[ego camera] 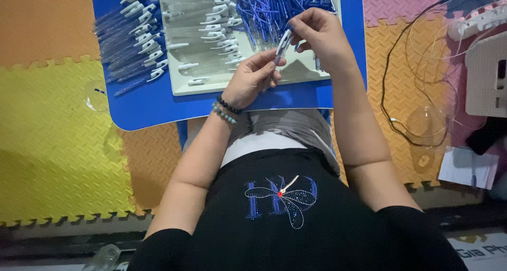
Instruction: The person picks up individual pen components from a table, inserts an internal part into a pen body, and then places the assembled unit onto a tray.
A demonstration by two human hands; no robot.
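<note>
Both hands meet over a small blue table point(153, 105). My left hand point(251, 78), with two bead bracelets at the wrist, grips the lower end of a clear pen barrel point(282, 45). My right hand point(317, 31) pinches the upper end of that same pen. Under the hands lies a pale tray point(211, 86). It holds clear barrels with white clips point(219, 25) on its left and a heap of thin blue refills point(274, 4) at the top right.
A row of assembled pens with white clips point(132, 33) lies on the table left of the tray. Coloured foam mats point(58, 134) cover the floor. At right are a black cable point(391, 91), a power strip point(478, 20), clear plastic lids point(428, 126) and papers point(467, 168).
</note>
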